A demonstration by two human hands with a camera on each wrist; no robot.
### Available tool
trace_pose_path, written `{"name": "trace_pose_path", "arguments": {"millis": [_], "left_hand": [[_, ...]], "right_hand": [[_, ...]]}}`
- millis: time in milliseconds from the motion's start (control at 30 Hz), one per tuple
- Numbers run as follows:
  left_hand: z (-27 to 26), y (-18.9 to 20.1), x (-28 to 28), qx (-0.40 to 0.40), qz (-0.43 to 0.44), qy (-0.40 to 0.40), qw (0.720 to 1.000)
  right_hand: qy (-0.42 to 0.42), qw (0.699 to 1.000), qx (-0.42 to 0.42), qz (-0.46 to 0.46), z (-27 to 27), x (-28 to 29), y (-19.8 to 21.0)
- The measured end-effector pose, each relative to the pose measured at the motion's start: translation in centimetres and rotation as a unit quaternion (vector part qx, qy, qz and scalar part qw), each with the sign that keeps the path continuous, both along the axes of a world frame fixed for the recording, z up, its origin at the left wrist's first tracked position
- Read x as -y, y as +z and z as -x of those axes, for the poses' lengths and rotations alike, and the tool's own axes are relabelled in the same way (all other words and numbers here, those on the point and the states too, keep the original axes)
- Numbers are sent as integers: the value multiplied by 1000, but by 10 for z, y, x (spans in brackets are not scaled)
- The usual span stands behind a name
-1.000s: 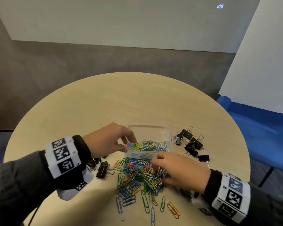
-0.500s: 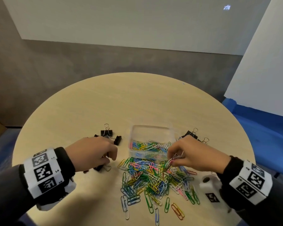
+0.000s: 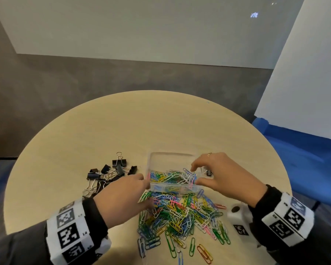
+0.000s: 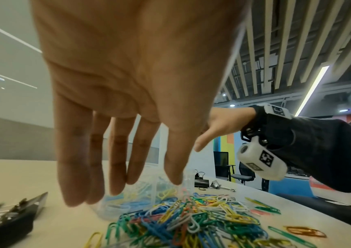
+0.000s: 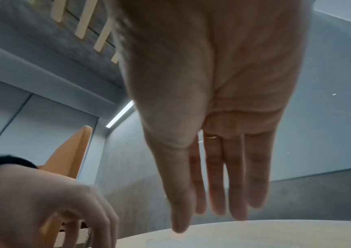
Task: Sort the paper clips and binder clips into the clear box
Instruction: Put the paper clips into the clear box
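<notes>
Clear box (image 3: 171,170) set mid-desk, just beyond the loose pile of paper clips (image 3: 180,213), presumably so that each load travels a short way only. Box already part filled with coloured clips; far half of its floor bare. Left hand (image 3: 122,199) at the near left corner of the box, fingers straight and relaxed per the left wrist view, fingertips (image 4: 115,188) at the box wall, holding nothing; judged to be steadying the box against sliding. Right hand (image 3: 224,176) over the right end of the box, thumb low by the near wall and fingers spread above the rim, extended and loose per the right wrist view; nothing seen pinched, consistent with a load just let go, though not certain. Binder clips (image 3: 109,174) heaped on the desk (image 3: 103,131) left of the box, none seen inside it; a further one (image 3: 208,172) just beside the right wall, partly hidden by the right hand. Bulk of the paper clips outstanding on the near side, a few strays (image 3: 204,253) toward the desk edge. Task judged early to midway. Risk noted: tangled clips dragging neighbours over the rim; light box liable to shift if unsteadied.
</notes>
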State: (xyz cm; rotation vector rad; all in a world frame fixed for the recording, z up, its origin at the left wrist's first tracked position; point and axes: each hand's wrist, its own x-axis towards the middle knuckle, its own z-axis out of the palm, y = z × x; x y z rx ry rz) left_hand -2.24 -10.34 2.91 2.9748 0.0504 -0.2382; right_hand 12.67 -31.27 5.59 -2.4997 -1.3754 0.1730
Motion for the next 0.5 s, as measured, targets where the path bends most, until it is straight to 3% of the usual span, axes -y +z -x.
{"name": "trace_pose_path", "arguments": {"millis": [100,200,267,400,500], "left_hand": [[4,-2,-5,-18,4,8,1000],[11,-5,-7,-60,41,-4,997],[15,-8,-5,-74,73,-10,995],[17,-13,1,-88,150,2,985],[15,-15,6,-86,189,7,978]], "right_hand": [[-10,996,-38,81,10,22,-1],[-50,964,-138,221,15,44,-10],[-67,944,-185,265,18,53,-18],[-81,931,-255,250,27,52,-28],[-53,955,-206,208,35,41,-37]]}}
